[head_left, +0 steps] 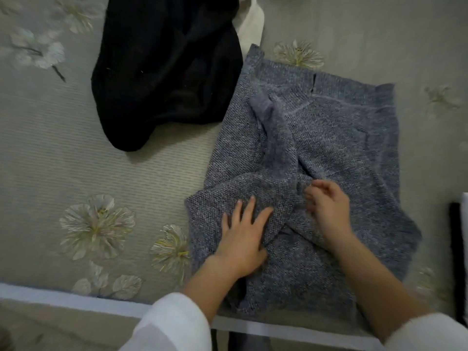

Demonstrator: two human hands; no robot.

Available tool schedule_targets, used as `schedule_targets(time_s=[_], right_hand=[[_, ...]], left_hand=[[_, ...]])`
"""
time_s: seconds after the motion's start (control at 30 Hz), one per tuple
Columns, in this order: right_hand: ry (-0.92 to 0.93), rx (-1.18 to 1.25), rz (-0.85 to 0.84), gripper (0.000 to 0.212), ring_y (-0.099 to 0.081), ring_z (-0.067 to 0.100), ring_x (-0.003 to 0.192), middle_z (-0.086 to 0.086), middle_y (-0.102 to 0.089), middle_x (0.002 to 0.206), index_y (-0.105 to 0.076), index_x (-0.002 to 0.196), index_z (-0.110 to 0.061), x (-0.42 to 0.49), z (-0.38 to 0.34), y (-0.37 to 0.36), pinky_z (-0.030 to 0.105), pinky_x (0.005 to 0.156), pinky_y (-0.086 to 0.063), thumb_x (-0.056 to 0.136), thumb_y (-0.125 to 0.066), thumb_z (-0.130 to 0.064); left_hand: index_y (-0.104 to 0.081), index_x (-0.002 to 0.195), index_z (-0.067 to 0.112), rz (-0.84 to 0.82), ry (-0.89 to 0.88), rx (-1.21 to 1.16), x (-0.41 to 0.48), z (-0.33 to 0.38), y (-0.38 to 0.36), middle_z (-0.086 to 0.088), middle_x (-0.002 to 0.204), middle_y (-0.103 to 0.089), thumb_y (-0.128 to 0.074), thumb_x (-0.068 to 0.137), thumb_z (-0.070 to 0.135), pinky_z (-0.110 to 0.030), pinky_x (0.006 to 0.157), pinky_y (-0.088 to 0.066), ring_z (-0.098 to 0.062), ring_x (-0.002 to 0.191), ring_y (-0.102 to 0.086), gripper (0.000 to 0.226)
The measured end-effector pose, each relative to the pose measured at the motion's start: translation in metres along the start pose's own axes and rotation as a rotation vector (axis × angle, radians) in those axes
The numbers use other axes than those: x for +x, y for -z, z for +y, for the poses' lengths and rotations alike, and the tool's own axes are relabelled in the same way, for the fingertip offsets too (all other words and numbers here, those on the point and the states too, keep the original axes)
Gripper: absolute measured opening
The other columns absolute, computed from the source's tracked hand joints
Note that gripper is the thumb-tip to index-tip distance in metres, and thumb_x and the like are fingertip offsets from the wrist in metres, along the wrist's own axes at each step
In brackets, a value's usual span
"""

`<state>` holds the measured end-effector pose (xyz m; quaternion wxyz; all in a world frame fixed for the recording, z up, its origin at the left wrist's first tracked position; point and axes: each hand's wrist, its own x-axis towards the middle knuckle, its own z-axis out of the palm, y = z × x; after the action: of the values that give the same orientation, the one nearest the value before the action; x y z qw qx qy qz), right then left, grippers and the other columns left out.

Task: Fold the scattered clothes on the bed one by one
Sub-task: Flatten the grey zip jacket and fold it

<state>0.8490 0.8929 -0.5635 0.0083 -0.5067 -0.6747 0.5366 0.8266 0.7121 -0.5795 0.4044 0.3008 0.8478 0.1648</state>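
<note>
From the head view, our left hand [241, 240] presses flat on the grey sweater [329, 127] on the bed [63, 148], fingers spread. Our right hand [328, 211] curls blurred fingers at the crossed sleeves, and we cannot tell whether they pinch. Beyond the left hand, a black garment [164, 72] hides most of a white cloth [250, 24] — both cut off at the top.

We look down on a home bedroom: a bed [367, 34] spread with a pale ribbed sheet [63, 153] printed with large white flowers [97, 224], a white band [63, 298] along its near edge, and a grey knit sweater [336, 138] and black garment [164, 72] lying on it.
</note>
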Motion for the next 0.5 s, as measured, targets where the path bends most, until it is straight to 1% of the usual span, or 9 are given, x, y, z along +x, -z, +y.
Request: schedule_targets(time_s=[0.07,0.13,0.2,0.23,0.3,0.33,0.4,0.43,0.5], right_hand=[[0.123,-0.192,-0.097,0.034,-0.058,0.019,0.096,0.004,-0.060,0.111,-0.055,0.117,-0.015,0.005,-0.004,-0.004,0.038,0.083,-0.050,0.087,-0.068,-0.026],[0.203,-0.298,-0.178,0.063,-0.055,0.015,0.106,-0.003,-0.055,0.119,-0.047,0.130,-0.019,0.011,-0.012,-0.020,0.037,0.091,-0.048,0.079,-0.071,-0.047],[0.169,-0.291,-0.211,0.081,-0.052,0.021,0.118,0.000,-0.051,0.131,-0.040,0.136,-0.020,0.021,-0.020,-0.039,0.043,0.099,-0.045,0.073,-0.067,-0.062],[0.075,-0.229,-0.190,0.085,-0.049,0.025,0.123,0.002,-0.048,0.136,-0.037,0.140,-0.017,0.027,-0.026,-0.048,0.047,0.103,-0.042,0.074,-0.065,-0.063],[-0.126,-0.059,-0.163,0.075,-0.053,0.029,0.118,0.008,-0.054,0.128,-0.044,0.134,-0.009,0.041,-0.037,-0.059,0.051,0.101,-0.043,0.079,-0.064,-0.056],[-0.141,-0.023,-0.191,0.057,-0.060,0.029,0.106,0.009,-0.063,0.114,-0.056,0.118,-0.008,0.047,-0.042,-0.062,0.052,0.096,-0.048,0.078,-0.066,-0.048],[-0.006,-0.073,-0.190,0.025,-0.068,0.029,0.082,0.007,-0.071,0.086,-0.064,0.087,-0.017,0.052,-0.057,-0.064,0.053,0.083,-0.054,0.070,-0.069,-0.035],[0.088,-0.115,-0.161,0.021,-0.068,0.029,0.078,0.005,-0.071,0.081,-0.065,0.082,-0.021,0.053,-0.067,-0.063,0.053,0.082,-0.054,0.066,-0.068,-0.035],[0.265,-0.117,-0.153,0.021,-0.067,0.029,0.082,0.006,-0.070,0.084,-0.064,0.077,-0.024,0.053,-0.088,-0.061,0.052,0.085,-0.051,0.067,-0.066,-0.042]], left_hand=[[0.010,0.148,0.039,0.124,0.041,0.030,-0.007,-0.013,-0.010,0.003,0.159,0.012,-0.060,0.086,0.035,-0.047,0.117,-0.001,-0.024,0.146,0.009,0.093],[0.012,0.148,0.037,0.191,0.055,0.104,-0.013,-0.024,-0.019,0.002,0.158,0.007,-0.060,0.084,0.041,-0.042,0.117,-0.002,-0.022,0.145,0.005,0.096],[0.010,0.148,0.037,0.214,0.036,0.150,-0.016,-0.029,-0.026,0.000,0.158,0.002,-0.060,0.082,0.043,-0.041,0.117,-0.001,-0.023,0.146,0.002,0.096],[0.005,0.149,0.036,0.233,0.019,0.163,-0.017,-0.030,-0.029,-0.002,0.158,-0.005,-0.062,0.081,0.041,-0.043,0.117,-0.004,-0.025,0.146,-0.005,0.095],[-0.014,0.149,0.031,0.288,0.009,0.145,-0.017,-0.033,-0.033,-0.005,0.153,-0.029,-0.066,0.078,0.030,-0.046,0.113,-0.021,-0.028,0.140,-0.029,0.088],[-0.023,0.147,0.028,0.347,0.013,0.098,-0.017,-0.034,-0.034,-0.005,0.149,-0.037,-0.064,0.080,0.025,-0.045,0.112,-0.026,-0.028,0.136,-0.036,0.079],[-0.028,0.148,0.025,0.452,0.037,-0.060,-0.017,-0.035,-0.032,-0.002,0.150,-0.037,-0.049,0.085,0.022,-0.035,0.115,-0.020,-0.023,0.138,-0.033,0.067],[-0.026,0.149,0.023,0.485,0.051,-0.131,-0.017,-0.035,-0.030,0.000,0.153,-0.032,-0.044,0.086,0.022,-0.029,0.116,-0.014,-0.020,0.141,-0.027,0.065],[-0.017,0.151,0.023,0.523,0.073,-0.168,-0.016,-0.037,-0.029,0.006,0.156,-0.017,-0.042,0.092,0.022,-0.021,0.115,-0.004,-0.010,0.144,-0.011,0.065]])
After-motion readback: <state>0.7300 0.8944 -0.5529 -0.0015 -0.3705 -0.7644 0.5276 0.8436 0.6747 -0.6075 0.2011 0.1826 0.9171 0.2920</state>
